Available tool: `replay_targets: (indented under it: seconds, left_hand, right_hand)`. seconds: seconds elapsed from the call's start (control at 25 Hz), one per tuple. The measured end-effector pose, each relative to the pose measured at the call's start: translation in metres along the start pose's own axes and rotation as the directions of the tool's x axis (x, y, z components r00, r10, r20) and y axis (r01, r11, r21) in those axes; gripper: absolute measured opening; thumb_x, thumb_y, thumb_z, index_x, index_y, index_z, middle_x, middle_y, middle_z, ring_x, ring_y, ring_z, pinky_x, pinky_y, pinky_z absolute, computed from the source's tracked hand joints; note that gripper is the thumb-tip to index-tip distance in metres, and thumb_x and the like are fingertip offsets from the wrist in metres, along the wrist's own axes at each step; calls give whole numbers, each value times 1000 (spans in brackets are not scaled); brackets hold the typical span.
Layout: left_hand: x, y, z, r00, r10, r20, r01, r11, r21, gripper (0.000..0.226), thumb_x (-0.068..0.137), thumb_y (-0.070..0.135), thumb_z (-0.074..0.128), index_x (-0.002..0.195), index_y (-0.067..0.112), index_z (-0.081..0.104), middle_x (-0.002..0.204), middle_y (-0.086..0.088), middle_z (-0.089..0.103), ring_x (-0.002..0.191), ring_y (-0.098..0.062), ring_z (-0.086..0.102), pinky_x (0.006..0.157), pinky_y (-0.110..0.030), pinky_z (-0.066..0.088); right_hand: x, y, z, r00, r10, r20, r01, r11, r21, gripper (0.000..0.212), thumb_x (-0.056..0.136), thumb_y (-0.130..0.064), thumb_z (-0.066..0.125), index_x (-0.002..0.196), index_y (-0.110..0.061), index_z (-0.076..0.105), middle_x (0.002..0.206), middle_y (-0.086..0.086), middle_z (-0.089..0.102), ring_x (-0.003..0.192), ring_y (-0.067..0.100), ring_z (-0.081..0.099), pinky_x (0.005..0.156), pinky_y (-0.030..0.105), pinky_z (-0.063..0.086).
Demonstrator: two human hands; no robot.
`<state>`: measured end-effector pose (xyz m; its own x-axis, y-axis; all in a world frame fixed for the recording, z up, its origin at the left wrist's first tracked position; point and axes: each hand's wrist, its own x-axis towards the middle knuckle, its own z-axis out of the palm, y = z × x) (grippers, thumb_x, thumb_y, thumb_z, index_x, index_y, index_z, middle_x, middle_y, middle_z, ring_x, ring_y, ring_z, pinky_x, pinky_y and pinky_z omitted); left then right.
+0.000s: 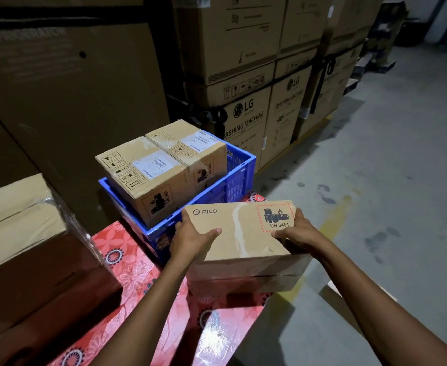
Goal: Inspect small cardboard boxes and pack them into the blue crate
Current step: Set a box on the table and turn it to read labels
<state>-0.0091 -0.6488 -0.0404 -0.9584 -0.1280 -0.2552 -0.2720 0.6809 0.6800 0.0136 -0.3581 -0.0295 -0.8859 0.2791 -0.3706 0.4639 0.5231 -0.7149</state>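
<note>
I hold a small cardboard box [239, 228], printed PICO and UN 3481, tilted up in front of me. My left hand [190, 240] grips its left edge, thumb on the top face. My right hand [297, 233] grips its right edge by the red hazard label. Under it lies another cardboard box [246, 278] on the red floral tabletop [127, 265]. Behind stands the blue crate [239, 178], with two taped cardboard boxes [143, 171] [188, 145] side by side inside, rising above its rim.
A large cardboard carton [19, 233] sits at the left on the tabletop. Tall stacked cartons [246, 120], some marked LG washing machine, stand behind the crate. Grey concrete floor [388, 180] stretches to the right.
</note>
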Motion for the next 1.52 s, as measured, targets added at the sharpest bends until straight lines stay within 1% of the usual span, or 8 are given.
replay_targets:
  seconds: [0.12, 0.24, 0.4, 0.64, 0.92, 1.2, 1.36, 1.52]
  left_hand:
    - [-3, 0, -3, 1000, 8, 22, -9, 1000, 18, 118, 68, 71, 75, 158, 29, 10, 143, -13, 42, 122, -37, 55, 95, -48, 51]
    - [3, 8, -9, 999, 14, 44, -16, 998, 54, 120, 75, 77, 65, 162, 27, -2, 160, -14, 23, 136, -40, 45, 104, -50, 46]
    - [9, 28, -14, 1000, 4, 23, -5, 998, 61, 111, 83, 78, 56, 163, 27, -1, 168, -16, 4, 145, -43, 34, 110, -53, 39]
    - [10, 26, -2, 994, -100, -38, 99, 995, -5, 117, 76, 77, 63, 161, 33, -4, 166, -15, 18, 143, -42, 38, 107, -49, 40]
    - [18, 18, 4, 991, -48, -125, 53, 998, 35, 106, 71, 83, 61, 157, 33, 23, 144, -9, 54, 124, -39, 55, 97, -48, 46]
    - [11, 16, 4, 988, 16, -155, -10, 999, 38, 101, 71, 85, 57, 152, 34, 26, 136, -8, 58, 116, -38, 58, 92, -48, 50]
    - [0, 10, 3, 986, 31, -163, -39, 998, -50, 94, 70, 87, 54, 148, 40, 28, 130, -4, 62, 114, -36, 59, 93, -51, 51]
    - [-30, 5, 5, 963, 85, -255, -111, 990, -91, 70, 79, 78, 54, 136, 42, 38, 126, 1, 62, 115, -33, 58, 96, -49, 48]
  right_hand:
    - [-3, 2, -2, 1000, -10, 22, 12, 998, -62, 110, 56, -60, 81, 144, -19, 31, 129, 7, 61, 117, 27, 58, 100, 47, 50]
    - [0, -8, -2, 999, 20, -49, -28, 986, -164, 124, 51, -86, 58, 152, -21, 28, 145, 15, 48, 129, 34, 50, 104, 47, 46]
    - [8, -33, -2, 994, 28, -110, -50, 977, -209, 108, 84, -74, 58, 161, -18, 9, 161, 19, 28, 142, 40, 39, 109, 45, 40]
    - [13, -20, 10, 980, -22, -198, -25, 973, -230, 113, 77, -81, 59, 161, -21, 11, 151, 15, 49, 134, 37, 51, 98, 44, 46]
    - [26, -25, 10, 985, -67, -160, 17, 956, -294, 111, 82, -74, 62, 161, -18, 9, 147, 12, 54, 131, 37, 53, 93, 44, 48]
    - [16, -15, 15, 949, -187, -255, 80, 922, -378, 84, 87, -77, 50, 153, -28, 32, 130, 11, 66, 117, 36, 61, 74, 37, 41]
    - [2, -8, 15, 929, -212, -303, 101, 934, -342, 77, 88, -79, 40, 147, -31, 34, 121, 10, 69, 109, 37, 63, 74, 39, 47]
    - [-37, 9, 19, 900, -217, -379, 134, 963, -232, 65, 89, -78, 38, 140, -38, 35, 120, 9, 66, 106, 37, 62, 77, 41, 47]
